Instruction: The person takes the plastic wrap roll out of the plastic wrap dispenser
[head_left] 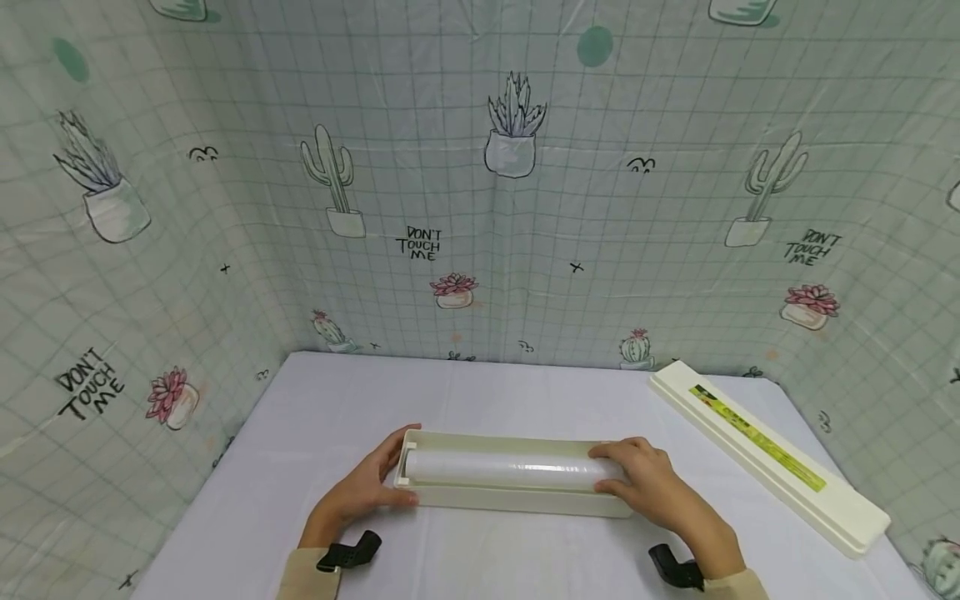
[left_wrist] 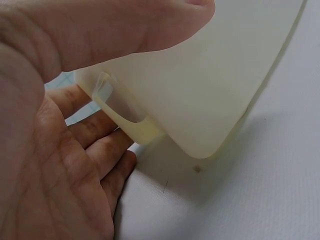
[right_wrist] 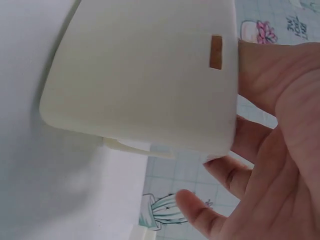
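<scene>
A long cream dispenser box [head_left: 517, 499] lies lidless across the table, with a shiny roll of plastic wrap [head_left: 495, 468] inside. My left hand [head_left: 358, 490] grips the box's left end, thumb along the front wall and fingers behind. The left wrist view shows an oval opening in that end wall, beside the fingers [left_wrist: 102, 145]. At the opposite end, my right hand [head_left: 651, 485] reaches over the rim, its thumb and fingertips pinching the roll's right end. From the right wrist, the box's front wall [right_wrist: 135, 80] hides the thumb tip, and the outer fingers [right_wrist: 200, 210] hang free.
A long cream lid [head_left: 772, 458] with a yellow-green label lies slantwise at the table's right side. White cloth covers the table [head_left: 337, 392]. A cactus-print curtain [head_left: 480, 208] stands close behind it and along both sides.
</scene>
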